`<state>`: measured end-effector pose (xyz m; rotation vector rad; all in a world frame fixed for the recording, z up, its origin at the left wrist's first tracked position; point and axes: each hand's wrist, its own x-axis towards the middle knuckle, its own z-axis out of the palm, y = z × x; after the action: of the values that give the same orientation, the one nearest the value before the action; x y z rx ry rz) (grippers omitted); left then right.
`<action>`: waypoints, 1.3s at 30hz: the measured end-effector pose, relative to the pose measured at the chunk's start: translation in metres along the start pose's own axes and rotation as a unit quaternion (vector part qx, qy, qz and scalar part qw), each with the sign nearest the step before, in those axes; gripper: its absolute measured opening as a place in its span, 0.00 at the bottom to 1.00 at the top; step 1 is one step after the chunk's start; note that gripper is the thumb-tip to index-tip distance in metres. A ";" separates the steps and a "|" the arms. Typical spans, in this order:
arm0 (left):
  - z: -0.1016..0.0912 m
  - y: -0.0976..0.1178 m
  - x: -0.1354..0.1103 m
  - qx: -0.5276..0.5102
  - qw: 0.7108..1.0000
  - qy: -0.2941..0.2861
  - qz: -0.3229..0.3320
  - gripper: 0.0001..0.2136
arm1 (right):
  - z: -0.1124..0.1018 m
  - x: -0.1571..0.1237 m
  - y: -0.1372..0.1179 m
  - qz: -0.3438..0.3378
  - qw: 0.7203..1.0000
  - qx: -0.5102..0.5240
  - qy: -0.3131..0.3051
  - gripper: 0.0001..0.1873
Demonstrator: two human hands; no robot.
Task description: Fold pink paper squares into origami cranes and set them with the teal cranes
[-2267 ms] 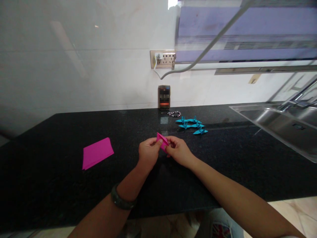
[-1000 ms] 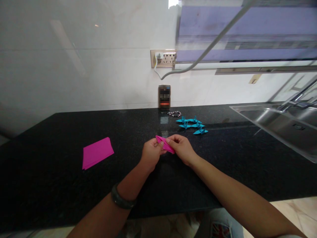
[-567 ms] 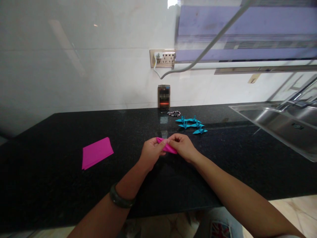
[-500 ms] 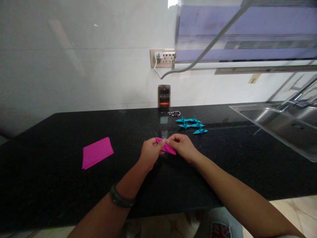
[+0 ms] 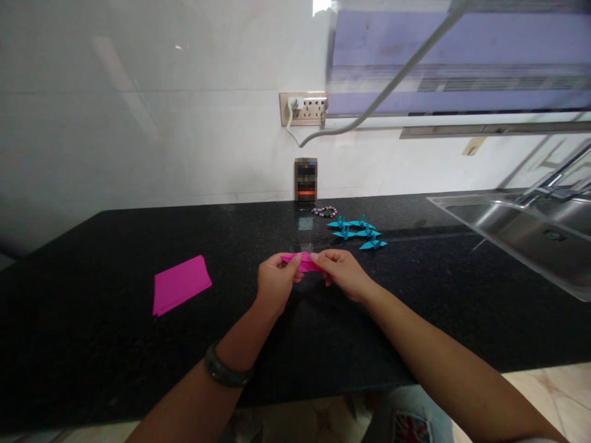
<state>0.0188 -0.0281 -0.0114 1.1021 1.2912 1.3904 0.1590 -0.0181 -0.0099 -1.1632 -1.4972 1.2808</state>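
Note:
A folded piece of pink paper (image 5: pixel 306 263) is held level between both hands, just above the dark countertop. My left hand (image 5: pixel 277 280) pinches its left end, thumb on top and fingers underneath. On the other end, my right hand (image 5: pixel 342 271) is closed with its thumb pressing the paper from above. The fingers partly hide the folds. Off to the left lies a stack of pink paper sheets (image 5: pixel 181 285). Several blue paper cranes (image 5: pixel 373 244) stand grouped on the counter beyond my right hand.
Behind the cranes lies a bead bracelet (image 5: pixel 325 211). A phone-like device (image 5: pixel 306 179) leans upright against the tiled wall. On the right, a metal sink (image 5: pixel 521 240) is set into the black countertop (image 5: pixel 115 363). A cable (image 5: pixel 369 111) hangs from the wall socket (image 5: pixel 303 109).
The pink paper has turned from slanting down to the right to nearly level. My left hand has shifted slightly left, and both hands keep their grip.

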 end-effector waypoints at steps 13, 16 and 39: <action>0.002 0.003 -0.006 -0.047 0.986 -0.130 -0.089 0.18 | 0.000 0.003 0.002 -0.098 0.987 -0.095 0.081 0.09; 0.002 0.002 -0.006 -0.047 0.987 -0.136 -0.074 0.16 | 0.001 0.003 0.004 -0.114 0.989 -0.073 0.062 0.11; 0.003 0.004 -0.008 0.064 0.991 -0.119 0.004 0.17 | 0.004 0.005 0.007 -0.078 0.991 0.007 0.104 0.11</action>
<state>0.0226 -0.0352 -0.0077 1.3174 1.2148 1.1538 0.1550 -0.0135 -0.0170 -1.1113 -1.3924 1.0303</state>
